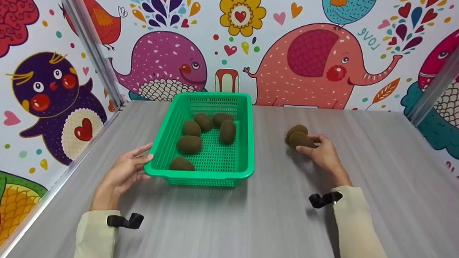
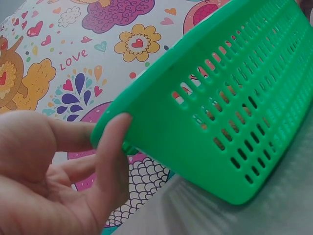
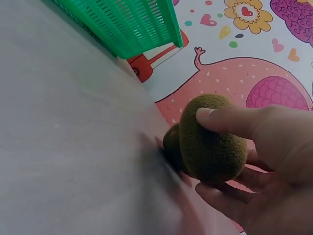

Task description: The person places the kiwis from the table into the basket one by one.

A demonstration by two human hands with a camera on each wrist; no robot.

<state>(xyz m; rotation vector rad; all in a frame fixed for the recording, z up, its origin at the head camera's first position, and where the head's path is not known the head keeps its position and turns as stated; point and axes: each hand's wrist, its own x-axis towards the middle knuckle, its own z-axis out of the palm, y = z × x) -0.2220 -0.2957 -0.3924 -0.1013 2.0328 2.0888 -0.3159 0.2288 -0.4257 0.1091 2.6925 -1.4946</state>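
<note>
A green plastic basket [image 1: 201, 174] stands left of centre on the table, with several brown kiwis [image 1: 189, 144] lying inside. My left hand [image 1: 123, 174] pinches the basket's near left corner; in the left wrist view, thumb and finger sit on either side of the rim [image 2: 115, 120]. To the right of the basket, my right hand [image 1: 326, 155] holds a kiwi [image 3: 210, 147] between thumb and fingers. Just behind it, a second kiwi [image 3: 171, 144] is partly covered by the held one. Whether those two touch, I cannot tell.
The grey wood-grain table [image 1: 271, 225] runs back to a wall [image 1: 233, 50] printed with cartoon animals. Metal posts [image 1: 88, 43] stand at the left and right corners. A black camera mount [image 1: 126, 220] is on each wrist.
</note>
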